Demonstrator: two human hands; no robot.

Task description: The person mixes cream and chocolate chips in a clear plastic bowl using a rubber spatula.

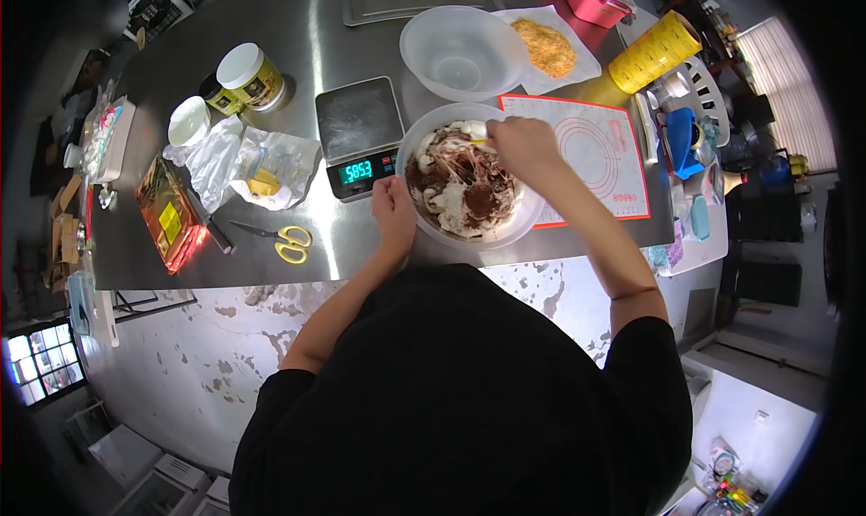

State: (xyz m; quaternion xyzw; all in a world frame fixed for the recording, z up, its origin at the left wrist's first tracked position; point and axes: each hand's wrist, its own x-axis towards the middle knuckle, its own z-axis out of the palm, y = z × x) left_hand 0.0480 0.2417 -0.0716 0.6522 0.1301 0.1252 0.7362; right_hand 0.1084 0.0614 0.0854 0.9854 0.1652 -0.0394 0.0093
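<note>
A translucent mixing bowl (526, 230) stands at the table's front, holding a sticky white mixture streaked with brown powder (483, 200). Stretched strands show in its middle. My left hand (394, 211) is closed on the bowl's left rim. Over the far right of the bowl, my right hand (523, 146) is closed around a utensil, of which only a small yellow part (479, 141) shows; the rest is hidden by the hand and the mixture. Left of the bowl, a kitchen scale (359, 119) has a lit display.
Behind stand a second translucent bowl (456, 60) and golden crumbs (545, 49) on white paper. A red-edged baking mat (595, 155) and yellow roll (656, 51) lie right. Leftward are scissors (290, 244), butter (263, 183) in a wrapper, a lidded jar (251, 76) and an orange foil packet (170, 214).
</note>
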